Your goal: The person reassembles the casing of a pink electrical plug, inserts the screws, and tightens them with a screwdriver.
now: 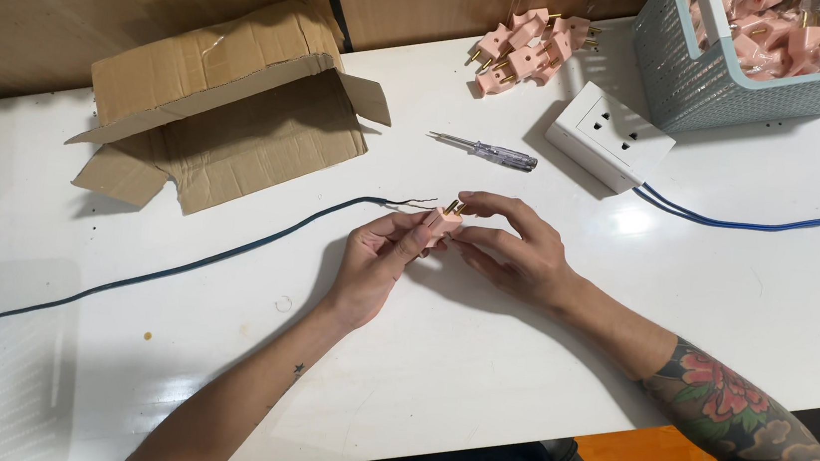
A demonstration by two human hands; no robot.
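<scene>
I hold a small pink plug (444,221) between both hands above the middle of the white tabletop (517,371). My left hand (379,263) has its grip closed on the plug's body from below, and my right hand (513,251) pinches it narrow from the other side, fingertips near the brass pins. The plug looks light, hard and smooth, so I judge it could slip; the flat sides of the body are the place to hold, not the pins. Just beside it lies the dark cable (176,263), limp and thin, its bare wire ends almost touching the plug.

The grey-blue basket (704,88) at the far right is piled with more pink plugs. The torn cardboard box (231,108) lies flattened open, with nothing I can see in it. A loose heap of plugs (527,51), a screwdriver (493,152) and a white socket block (608,134) lie between them.
</scene>
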